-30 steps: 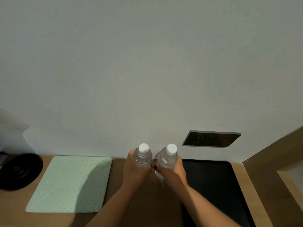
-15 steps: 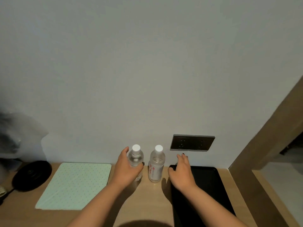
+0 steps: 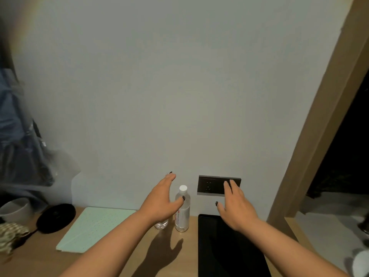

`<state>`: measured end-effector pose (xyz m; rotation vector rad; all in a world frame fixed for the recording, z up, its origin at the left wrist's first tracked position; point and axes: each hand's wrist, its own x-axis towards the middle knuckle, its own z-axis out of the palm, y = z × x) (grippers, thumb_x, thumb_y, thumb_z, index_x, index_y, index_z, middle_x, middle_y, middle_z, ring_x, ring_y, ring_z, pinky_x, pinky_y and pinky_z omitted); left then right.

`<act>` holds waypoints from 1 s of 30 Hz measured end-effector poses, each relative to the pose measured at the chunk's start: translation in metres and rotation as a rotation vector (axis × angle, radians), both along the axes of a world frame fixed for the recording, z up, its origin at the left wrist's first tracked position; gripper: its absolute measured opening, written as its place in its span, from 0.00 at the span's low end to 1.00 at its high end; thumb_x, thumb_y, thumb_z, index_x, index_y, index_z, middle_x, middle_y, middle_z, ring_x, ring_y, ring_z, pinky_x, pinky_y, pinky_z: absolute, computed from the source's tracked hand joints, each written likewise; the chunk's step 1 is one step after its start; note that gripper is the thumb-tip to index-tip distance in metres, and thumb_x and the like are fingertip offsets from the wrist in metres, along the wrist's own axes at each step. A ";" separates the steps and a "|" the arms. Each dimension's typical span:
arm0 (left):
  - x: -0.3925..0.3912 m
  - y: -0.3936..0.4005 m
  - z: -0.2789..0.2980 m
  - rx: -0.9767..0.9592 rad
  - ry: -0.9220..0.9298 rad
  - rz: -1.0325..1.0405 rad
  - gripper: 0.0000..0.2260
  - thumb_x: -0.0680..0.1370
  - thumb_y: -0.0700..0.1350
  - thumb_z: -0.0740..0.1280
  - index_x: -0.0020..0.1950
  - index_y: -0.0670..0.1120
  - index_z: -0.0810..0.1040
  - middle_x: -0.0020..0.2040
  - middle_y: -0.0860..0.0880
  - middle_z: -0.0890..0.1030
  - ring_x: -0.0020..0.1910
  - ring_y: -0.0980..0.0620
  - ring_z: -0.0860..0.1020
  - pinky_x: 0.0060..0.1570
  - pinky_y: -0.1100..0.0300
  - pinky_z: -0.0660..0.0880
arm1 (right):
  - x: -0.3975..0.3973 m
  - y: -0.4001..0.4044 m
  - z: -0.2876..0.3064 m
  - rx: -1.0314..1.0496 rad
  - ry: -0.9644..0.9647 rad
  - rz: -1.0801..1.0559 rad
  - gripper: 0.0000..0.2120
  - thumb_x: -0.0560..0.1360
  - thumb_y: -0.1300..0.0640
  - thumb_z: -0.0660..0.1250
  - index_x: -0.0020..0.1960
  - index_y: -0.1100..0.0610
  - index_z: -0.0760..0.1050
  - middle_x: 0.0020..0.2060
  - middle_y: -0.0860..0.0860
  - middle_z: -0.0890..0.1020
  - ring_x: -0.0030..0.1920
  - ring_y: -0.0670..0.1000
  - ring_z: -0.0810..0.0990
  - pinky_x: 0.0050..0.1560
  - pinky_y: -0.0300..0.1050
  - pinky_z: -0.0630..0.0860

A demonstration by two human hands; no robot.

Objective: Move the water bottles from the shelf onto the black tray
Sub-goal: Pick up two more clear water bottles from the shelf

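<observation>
Two clear water bottles stand upright on the wooden shelf just left of the black tray. The right bottle shows its white cap and a red label. The left bottle is mostly hidden behind my left hand, only its base showing. My left hand hovers with fingers spread, lifted off the bottles. My right hand is held flat with straight fingers above the far end of the tray, holding nothing. The tray holds nothing that I can see.
A pale green dotted mat lies left of the bottles, with a black round disc and a white bowl further left. A dark socket plate is on the wall. A wooden post bounds the right side.
Both hands set the two bottles down on the shelf beside the tray and let go. My right hand moved right over the tray, then my left hand lifted off its bottle. The view tilted up.
</observation>
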<state>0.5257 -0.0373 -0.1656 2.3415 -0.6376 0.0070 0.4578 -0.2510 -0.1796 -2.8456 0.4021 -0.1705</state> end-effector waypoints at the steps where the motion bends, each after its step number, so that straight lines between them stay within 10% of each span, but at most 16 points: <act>1: -0.003 -0.003 0.005 0.049 -0.030 -0.023 0.33 0.76 0.54 0.65 0.77 0.51 0.53 0.78 0.54 0.54 0.77 0.55 0.54 0.72 0.59 0.55 | -0.004 -0.005 0.006 -0.035 -0.008 0.013 0.34 0.80 0.47 0.56 0.77 0.60 0.45 0.78 0.57 0.48 0.78 0.55 0.48 0.75 0.48 0.55; 21: -0.074 -0.049 0.092 0.206 -0.095 -0.479 0.27 0.79 0.51 0.60 0.75 0.43 0.58 0.75 0.45 0.63 0.73 0.46 0.64 0.69 0.56 0.61 | -0.139 0.022 0.110 -0.236 0.024 -0.377 0.38 0.76 0.36 0.57 0.74 0.62 0.56 0.74 0.58 0.61 0.76 0.58 0.53 0.72 0.54 0.61; 30: -0.153 -0.046 0.109 0.246 -0.251 -0.734 0.29 0.81 0.51 0.58 0.77 0.41 0.53 0.77 0.43 0.56 0.78 0.46 0.49 0.74 0.53 0.53 | -0.259 0.066 0.107 -0.233 0.137 -0.637 0.33 0.76 0.39 0.57 0.70 0.62 0.62 0.70 0.58 0.66 0.71 0.58 0.62 0.69 0.53 0.65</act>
